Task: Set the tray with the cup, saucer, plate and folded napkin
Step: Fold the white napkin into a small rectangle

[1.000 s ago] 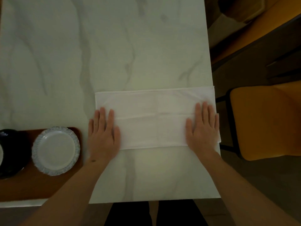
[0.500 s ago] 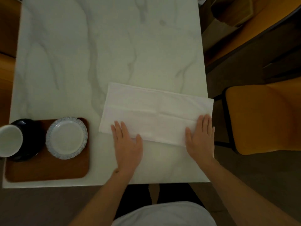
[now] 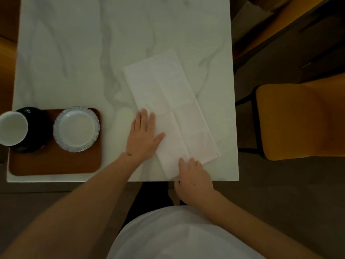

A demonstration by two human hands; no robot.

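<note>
A white napkin point(image 3: 173, 101), folded into a long strip, lies slanted on the marble table, its near end at the table's front edge. My left hand point(image 3: 142, 135) rests flat on its left edge, fingers apart. My right hand point(image 3: 193, 176) holds the strip's near corner at the table's edge. On the left a brown wooden tray point(image 3: 56, 161) carries a white plate with a patterned rim point(image 3: 76, 128), a black saucer point(image 3: 35, 131) and a white cup point(image 3: 13, 128) standing on the saucer.
The marble table point(image 3: 93, 53) ends in a front edge just below my hands. An orange chair point(image 3: 298, 120) stands close to the table's right side. Wooden furniture shows at the top right.
The napkin has turned from lying crosswise to lying slanted, nearly lengthwise. My right hand has moved down to its near corner. The view has pulled back, showing the whole tray.
</note>
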